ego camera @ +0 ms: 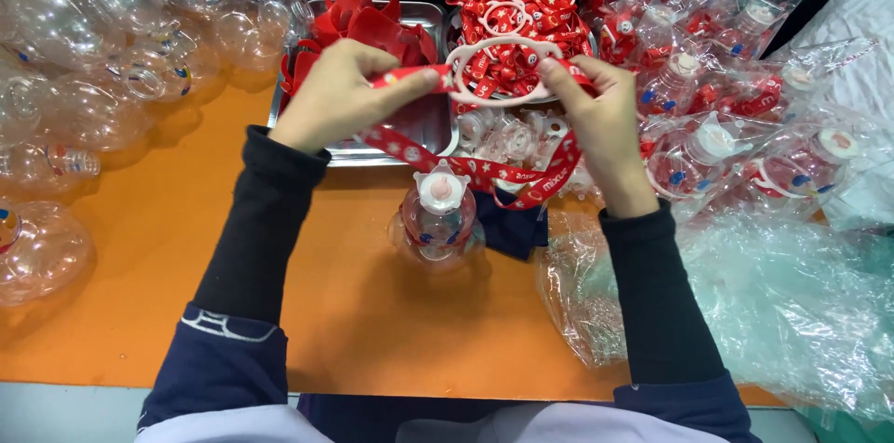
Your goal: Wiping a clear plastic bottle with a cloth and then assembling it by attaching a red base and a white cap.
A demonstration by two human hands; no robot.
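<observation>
The person's left hand (337,94) and right hand (596,117) are raised above the orange table (186,247), held apart from each other, each pinching one side of a white plastic ring (503,70). A red strap (466,168) with white marks hangs from the ring and loops down between the wrists. Just under the loop, a small clear bottle (438,215) with a white and pink cap stands upright on the table. Behind the hands sits a metal tray (428,126) holding red plastic pieces (358,19), with a heap of more red straps and rings (521,14) beside it. Empty clear bottles (84,42) are piled at the left. Bagged bottles (726,98) lie at the right, near loose clear plastic bags (792,303).
</observation>
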